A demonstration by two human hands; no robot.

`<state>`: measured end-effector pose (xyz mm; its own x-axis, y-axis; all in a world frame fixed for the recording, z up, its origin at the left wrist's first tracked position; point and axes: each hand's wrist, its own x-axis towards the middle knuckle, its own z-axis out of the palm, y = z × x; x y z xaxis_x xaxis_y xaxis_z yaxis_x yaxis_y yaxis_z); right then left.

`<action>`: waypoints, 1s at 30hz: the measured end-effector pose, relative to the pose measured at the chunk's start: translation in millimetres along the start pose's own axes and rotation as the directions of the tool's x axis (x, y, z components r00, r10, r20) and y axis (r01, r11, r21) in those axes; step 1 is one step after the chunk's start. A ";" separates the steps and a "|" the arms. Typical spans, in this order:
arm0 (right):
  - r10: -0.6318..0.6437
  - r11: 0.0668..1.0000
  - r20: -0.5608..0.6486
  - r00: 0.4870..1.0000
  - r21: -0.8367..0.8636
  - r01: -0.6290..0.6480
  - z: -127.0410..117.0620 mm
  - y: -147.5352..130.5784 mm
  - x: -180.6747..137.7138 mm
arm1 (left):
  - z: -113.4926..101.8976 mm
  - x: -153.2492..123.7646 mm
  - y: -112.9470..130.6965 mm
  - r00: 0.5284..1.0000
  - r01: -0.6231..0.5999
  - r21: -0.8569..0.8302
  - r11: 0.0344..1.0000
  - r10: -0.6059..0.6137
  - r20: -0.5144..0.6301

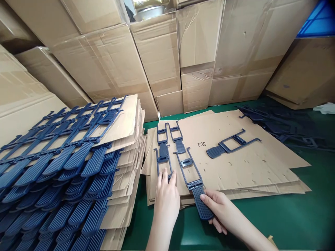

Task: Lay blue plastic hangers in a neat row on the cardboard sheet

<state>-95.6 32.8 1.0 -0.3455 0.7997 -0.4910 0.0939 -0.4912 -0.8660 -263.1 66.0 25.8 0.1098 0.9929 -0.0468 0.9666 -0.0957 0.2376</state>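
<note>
My left hand (pixel 166 196) lies flat, fingers together and stretched, on the near end of a blue plastic handle part (pixel 163 153) on a cardboard sheet (pixel 235 164). My right hand (pixel 220 205) pinches the ribbed grip end of another blue handle part (pixel 192 181), which lies on the sheet's near edge and overhangs it. Two more blue parts (pixel 178 137) lie further up the sheet in the same columns. A single blue part (pixel 230 143) lies askew to the right, near the printed letters FSC.
On the left stands a tall stack of cardboard sheets (pixel 128 150) layered with rows of several blue parts (pixel 68 164). Cardboard boxes (pixel 162 55) wall the back. A dark pile of parts (pixel 282 122) lies on the green table (pixel 288 216) at right.
</note>
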 end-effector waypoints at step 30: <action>-0.230 0.706 -0.175 0.957 -0.707 0.040 21.3 -25.7 -7.9 | 4.5 -1.7 1.1 0.999 0.053 -0.015 0.998 -0.053 0.000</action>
<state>-115.1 31.8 29.2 -0.1891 0.9388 -0.2879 0.7130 -0.0703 -0.6976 -261.2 63.9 21.7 0.0581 0.9966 -0.0590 0.9675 -0.0416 0.2493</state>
